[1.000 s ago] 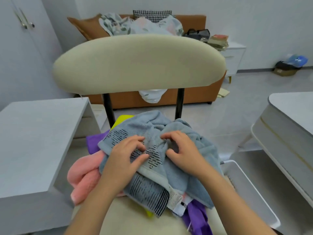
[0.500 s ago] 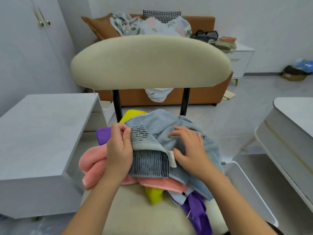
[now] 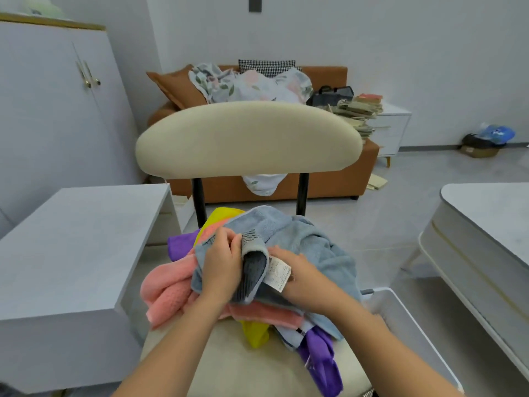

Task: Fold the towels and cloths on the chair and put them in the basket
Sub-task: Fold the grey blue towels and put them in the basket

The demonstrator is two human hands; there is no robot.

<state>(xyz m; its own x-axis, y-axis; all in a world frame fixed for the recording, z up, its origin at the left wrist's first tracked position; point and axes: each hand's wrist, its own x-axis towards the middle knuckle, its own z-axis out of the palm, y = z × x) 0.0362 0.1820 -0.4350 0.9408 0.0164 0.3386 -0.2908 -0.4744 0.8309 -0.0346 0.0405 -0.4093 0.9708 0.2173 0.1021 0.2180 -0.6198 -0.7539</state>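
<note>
As left hand (image 3: 221,263) pinches blue towel (image 3: 303,239), right hand (image 3: 303,277) grips it.

The blue-grey towel (image 3: 300,239) is soft, matt looped terry, with a darker ribbed woven band (image 3: 253,272) and a thin, smooth white printed care label (image 3: 279,272). The pink towel (image 3: 166,290) is thick and fluffy. The yellow cloth (image 3: 254,335) and purple cloth (image 3: 323,365) look finer and smoother. The chair backrest (image 3: 249,138) has matt cream upholstery on black posts (image 3: 198,196) that look like metal. The basket (image 3: 400,310) is smooth white plastic
</note>
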